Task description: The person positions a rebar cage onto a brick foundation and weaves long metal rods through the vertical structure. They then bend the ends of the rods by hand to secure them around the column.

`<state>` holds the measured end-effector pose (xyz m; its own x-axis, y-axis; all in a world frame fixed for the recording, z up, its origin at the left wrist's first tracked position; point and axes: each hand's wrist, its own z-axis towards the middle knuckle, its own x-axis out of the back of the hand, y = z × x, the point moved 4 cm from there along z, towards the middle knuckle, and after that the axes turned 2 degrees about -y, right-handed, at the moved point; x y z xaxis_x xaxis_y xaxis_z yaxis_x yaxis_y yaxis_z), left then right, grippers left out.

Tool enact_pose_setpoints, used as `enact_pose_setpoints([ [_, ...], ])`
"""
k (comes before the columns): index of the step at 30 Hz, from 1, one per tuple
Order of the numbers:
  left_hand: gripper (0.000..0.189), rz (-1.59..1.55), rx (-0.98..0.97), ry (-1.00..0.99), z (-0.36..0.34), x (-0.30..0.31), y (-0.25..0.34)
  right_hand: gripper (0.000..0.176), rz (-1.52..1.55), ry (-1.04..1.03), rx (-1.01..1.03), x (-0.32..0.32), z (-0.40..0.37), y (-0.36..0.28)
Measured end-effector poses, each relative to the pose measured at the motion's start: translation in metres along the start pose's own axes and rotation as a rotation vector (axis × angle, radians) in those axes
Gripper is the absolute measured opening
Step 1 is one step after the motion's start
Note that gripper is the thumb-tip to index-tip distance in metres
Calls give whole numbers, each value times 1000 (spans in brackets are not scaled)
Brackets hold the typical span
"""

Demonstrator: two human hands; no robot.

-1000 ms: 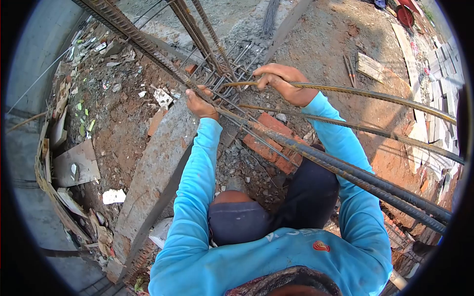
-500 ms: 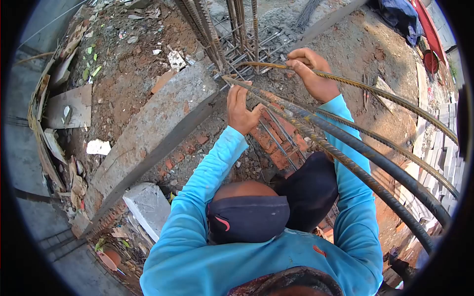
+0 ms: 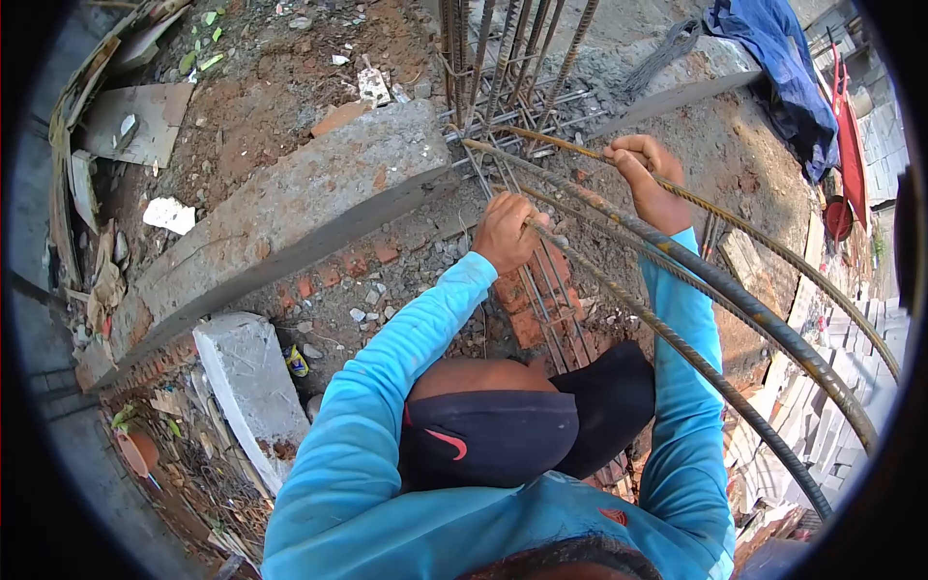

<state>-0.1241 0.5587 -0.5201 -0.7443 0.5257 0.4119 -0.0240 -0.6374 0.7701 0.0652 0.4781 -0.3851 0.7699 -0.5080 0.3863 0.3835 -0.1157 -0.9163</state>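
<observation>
My left hand (image 3: 505, 232) is closed round the end of a ribbed steel rebar (image 3: 667, 333), which curves away to the lower right. My right hand (image 3: 652, 179) grips a thinner, rusty rebar (image 3: 773, 244) near its end, between thumb and fingers. That bar's tip reaches the foot of an upright rebar cage (image 3: 512, 58). Between my hands runs a thick dark rebar (image 3: 715, 282), its tip close to the cage's base, with another thin bar alongside it. Neither of these two is in my hands.
A concrete beam (image 3: 290, 198) extends left from the cage. Below it lies a concrete block (image 3: 253, 377). Steel bars (image 3: 549, 280) lie over bricks in the trench before my knees. A blue tarp (image 3: 773, 58) is at the upper right, near stacked grey blocks (image 3: 841, 387).
My left hand has drawn back from the cage and now grips one rebar, whose end has come away from the others. My right hand still holds its bar. The view has shifted.
</observation>
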Motion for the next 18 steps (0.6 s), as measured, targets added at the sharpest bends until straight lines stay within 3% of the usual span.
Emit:
enact_pose_setpoints([
  [4, 37, 13, 22, 9, 6, 12, -7, 22, -5, 3, 9, -1, -5, 2],
  [6, 37, -11, 31, 1, 9, 15, -8, 34, 209, 1, -63, -5, -7, -3],
  [7, 36, 1, 25, -33, 7, 13, -12, 47, 162, -59, 32, 0, -12, 3],
  [8, 36, 1, 19, -27, 2, 11, -12, 47, 159, -59, 39, 8, -19, 15],
  [10, 34, -34, 66, -136, -8, 1, -13, 49, -154, -390, -111, 7, -37, 48],
  [12, 34, -13, 47, -105, -9, 0, -13, 34, -237, -517, 251, -31, -53, 54],
  [13, 34, -23, 64, -133, -6, 2, -15, 34, -239, -518, 251, -47, -50, 68],
  [15, 34, -39, 85, -156, -4, 1, -18, 16, 420, -283, 152, -60, -41, 99],
  [16, 34, -48, 55, -114, -3, 1, -20, 16, 415, -288, 151, -67, -34, 121],
  [18, 34, -60, 34, -66, -1, 0, -23, 32, 263, -219, 286, -72, -20, 149],
])
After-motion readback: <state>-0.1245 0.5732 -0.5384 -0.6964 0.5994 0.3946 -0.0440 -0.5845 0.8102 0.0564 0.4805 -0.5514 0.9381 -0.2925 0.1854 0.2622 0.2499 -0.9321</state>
